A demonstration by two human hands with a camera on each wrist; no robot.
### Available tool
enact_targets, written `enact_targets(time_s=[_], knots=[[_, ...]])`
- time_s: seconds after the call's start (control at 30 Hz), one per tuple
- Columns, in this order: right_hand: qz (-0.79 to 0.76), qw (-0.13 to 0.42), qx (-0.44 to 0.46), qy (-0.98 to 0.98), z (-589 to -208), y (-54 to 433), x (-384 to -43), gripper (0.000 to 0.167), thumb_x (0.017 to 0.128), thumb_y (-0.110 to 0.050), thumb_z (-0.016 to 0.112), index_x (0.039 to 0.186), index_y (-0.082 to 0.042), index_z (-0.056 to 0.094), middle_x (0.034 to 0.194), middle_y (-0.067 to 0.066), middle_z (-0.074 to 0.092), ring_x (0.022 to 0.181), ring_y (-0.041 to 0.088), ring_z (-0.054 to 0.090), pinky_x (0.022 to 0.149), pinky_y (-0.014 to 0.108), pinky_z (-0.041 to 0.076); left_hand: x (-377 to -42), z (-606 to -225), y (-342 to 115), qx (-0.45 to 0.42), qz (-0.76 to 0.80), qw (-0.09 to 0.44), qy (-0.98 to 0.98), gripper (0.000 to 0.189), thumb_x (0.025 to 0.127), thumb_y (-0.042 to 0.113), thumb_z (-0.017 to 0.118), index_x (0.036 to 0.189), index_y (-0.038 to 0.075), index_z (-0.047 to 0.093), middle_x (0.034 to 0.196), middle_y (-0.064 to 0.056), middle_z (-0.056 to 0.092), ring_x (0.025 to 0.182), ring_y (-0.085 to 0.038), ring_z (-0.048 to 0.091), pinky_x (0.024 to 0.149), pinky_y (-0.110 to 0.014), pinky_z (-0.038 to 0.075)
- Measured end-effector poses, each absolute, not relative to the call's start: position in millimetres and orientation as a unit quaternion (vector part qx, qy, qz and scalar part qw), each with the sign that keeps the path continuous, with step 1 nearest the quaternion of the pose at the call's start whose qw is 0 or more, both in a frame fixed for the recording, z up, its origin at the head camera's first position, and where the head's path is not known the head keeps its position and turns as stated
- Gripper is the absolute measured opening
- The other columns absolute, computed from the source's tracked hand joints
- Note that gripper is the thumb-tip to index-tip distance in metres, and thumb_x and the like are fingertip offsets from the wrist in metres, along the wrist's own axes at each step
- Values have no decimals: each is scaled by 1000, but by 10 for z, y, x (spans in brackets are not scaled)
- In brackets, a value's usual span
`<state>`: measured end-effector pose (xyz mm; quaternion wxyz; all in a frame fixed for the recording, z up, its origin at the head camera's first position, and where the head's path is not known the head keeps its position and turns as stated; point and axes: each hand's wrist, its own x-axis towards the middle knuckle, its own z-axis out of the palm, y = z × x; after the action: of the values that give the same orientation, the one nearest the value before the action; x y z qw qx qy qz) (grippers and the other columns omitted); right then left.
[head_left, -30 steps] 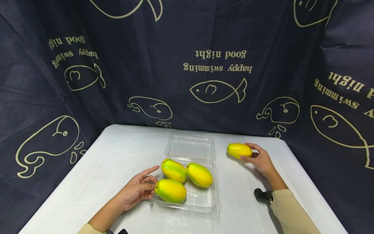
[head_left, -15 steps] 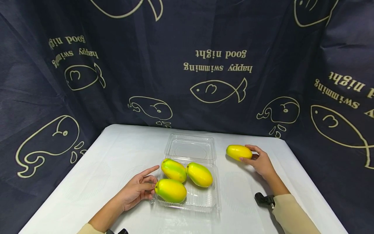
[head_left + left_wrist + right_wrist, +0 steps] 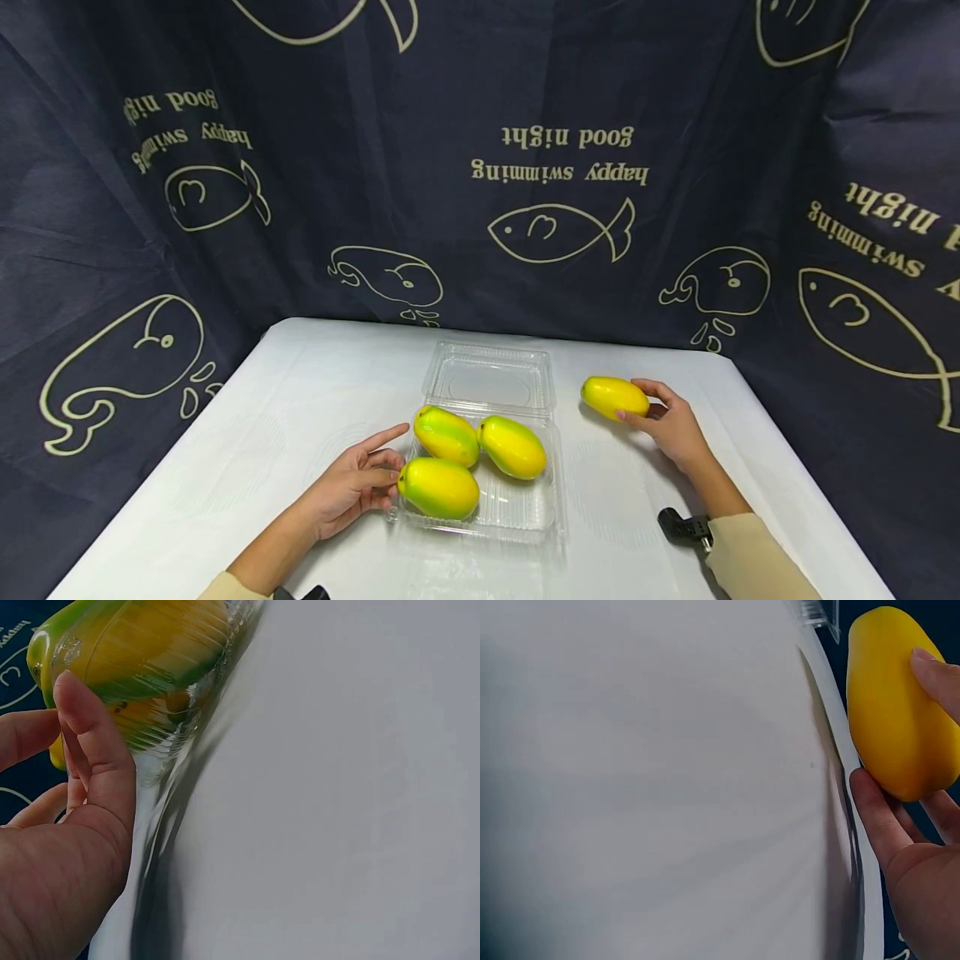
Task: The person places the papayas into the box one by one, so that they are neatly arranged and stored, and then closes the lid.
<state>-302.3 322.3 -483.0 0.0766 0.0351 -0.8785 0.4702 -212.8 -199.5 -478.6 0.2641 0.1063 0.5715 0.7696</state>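
My left hand (image 3: pixel 352 490) is at the left rim of an open, clear plastic container (image 3: pixel 517 508), pinching its edge between thumb and fingers, index finger stretched out. In the left wrist view the thumb (image 3: pixel 94 742) lies against the ribbed container wall (image 3: pixel 161 724). Three yellow-green papayas sit in the container: one at front left (image 3: pixel 438 489), one at back left (image 3: pixel 446 435) and one at right (image 3: pixel 512 447). Right of the lid, my right hand (image 3: pixel 672 421) grips a fourth, yellower papaya (image 3: pixel 611 397) by its right end. The right wrist view shows thumb and fingers around that papaya (image 3: pixel 896 712).
The clear lid (image 3: pixel 491 379) lies folded back behind the container. Everything stands on a white-covered table (image 3: pixel 225 467). Dark blue curtains (image 3: pixel 465 100) with fish drawings enclose the back and sides.
My right hand and its papaya have shifted slightly toward me. The left hand, the container and the papayas in it stay where they were.
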Motion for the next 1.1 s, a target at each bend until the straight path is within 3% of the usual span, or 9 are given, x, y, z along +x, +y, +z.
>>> enact_targets(time_s=[0.47, 1.1], knots=[[484, 87, 57, -869, -4844, 3150, -2872, 70, 84, -24, 86, 145, -8, 55, 139, 15, 56, 95, -3, 63, 83, 8, 51, -2129, -4794, -1994, 108, 770, 265, 570, 88, 98, 4, 64, 165, 8, 7, 102, 7, 61, 76, -7, 63, 65, -20, 59], [499, 84, 54, -861, -4792, 3061, -2621, 67, 82, -25, 88, 142, -12, 61, 136, 14, 59, 98, 0, 65, 81, 14, 54, -2132, -4787, -1992, 111, 768, 264, 573, 83, 99, 3, 62, 165, 10, 11, 102, 7, 61, 77, -8, 63, 66, -20, 59]])
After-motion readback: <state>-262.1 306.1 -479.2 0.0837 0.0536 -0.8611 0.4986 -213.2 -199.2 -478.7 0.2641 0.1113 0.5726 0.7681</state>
